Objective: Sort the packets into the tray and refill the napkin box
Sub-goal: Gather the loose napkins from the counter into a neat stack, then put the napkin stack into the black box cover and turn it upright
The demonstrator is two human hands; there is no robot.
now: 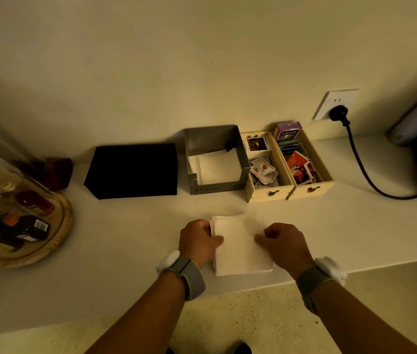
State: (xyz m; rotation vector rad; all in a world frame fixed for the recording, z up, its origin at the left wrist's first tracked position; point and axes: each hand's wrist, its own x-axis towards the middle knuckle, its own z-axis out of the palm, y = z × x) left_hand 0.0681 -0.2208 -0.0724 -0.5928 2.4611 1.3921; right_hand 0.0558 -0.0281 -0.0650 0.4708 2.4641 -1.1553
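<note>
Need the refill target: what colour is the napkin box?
Grey napkin box, clearest in the head view.

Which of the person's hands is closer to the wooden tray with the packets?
Right. The right hand sits almost directly below the wooden tray; the left hand is farther left, below the grey napkin box.

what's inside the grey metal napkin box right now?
The grey metal napkin box holds a few loose white napkins lying flat, well below its rim. The box floor beneath them is covered.

The napkins [240,245] were white, the box [211,159] grey, the trays [268,194] pale wood, the case [133,171] black.
</note>
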